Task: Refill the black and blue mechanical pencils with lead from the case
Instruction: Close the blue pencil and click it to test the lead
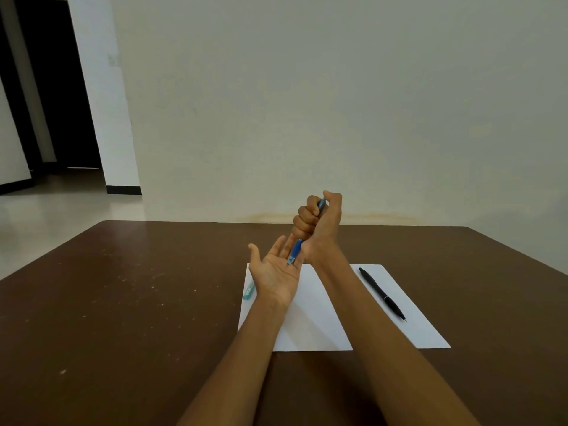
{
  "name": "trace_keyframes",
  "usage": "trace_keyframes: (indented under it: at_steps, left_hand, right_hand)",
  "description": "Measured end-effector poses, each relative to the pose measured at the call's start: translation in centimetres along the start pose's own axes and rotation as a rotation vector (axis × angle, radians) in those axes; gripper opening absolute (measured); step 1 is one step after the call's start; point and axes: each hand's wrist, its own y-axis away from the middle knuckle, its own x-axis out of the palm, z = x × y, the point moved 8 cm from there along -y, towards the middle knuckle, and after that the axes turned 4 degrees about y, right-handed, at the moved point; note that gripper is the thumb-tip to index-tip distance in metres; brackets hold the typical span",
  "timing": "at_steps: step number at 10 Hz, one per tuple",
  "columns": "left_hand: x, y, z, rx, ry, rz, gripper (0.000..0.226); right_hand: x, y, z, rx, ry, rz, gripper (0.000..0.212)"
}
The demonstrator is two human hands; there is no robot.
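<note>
My right hand [318, 224] grips the blue mechanical pencil [296, 249] in a fist, held upright above the table with its tip pointing down. The thumb sits over the pencil's top end. My left hand [276, 269] is held flat and palm up just under the pencil's tip, fingers straight. The black mechanical pencil [382, 294] lies on the white paper [319, 327] to the right of my arms, tip toward me. A teal lead case [249, 290] lies at the paper's left edge, partly hidden behind my left wrist.
The brown table [123, 318] spreads wide to the left and right of the paper. A pale wall stands right behind the table's far edge. A dark doorway opens at the far left.
</note>
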Motion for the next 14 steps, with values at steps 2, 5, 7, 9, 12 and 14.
trace_keyframes:
  at_steps: [2,5,7,9,12,14]
  left_hand:
    - [-0.1,-0.1,-0.1,-0.001,-0.022,0.012,0.075]
    - [0.0,-0.4,0.2,-0.007,-0.104,0.015,0.073]
    - [0.0,-0.5,0.2,-0.004,-0.139,0.029,0.072]
    - [0.0,-0.6,0.1,0.004,-0.170,0.035,0.072]
    - [-0.1,-0.8,0.2,0.005,-0.172,0.030,0.073]
    - [0.0,-0.9,0.2,0.016,-0.169,0.034,0.074]
  right_hand:
    - [0.0,0.2,0.0,0.012,0.026,-0.009,0.046]
    - [-0.7,0.3,0.8,0.002,0.031,-0.022,0.047]
    - [-0.8,0.2,0.8,0.004,0.039,-0.025,0.047]
    - [-1.1,0.2,0.8,0.009,0.048,-0.035,0.045]
    - [-1.0,0.1,0.9,-0.007,0.071,-0.038,0.045]
    - [-0.6,-0.1,1.1,-0.050,0.057,-0.040,0.046]
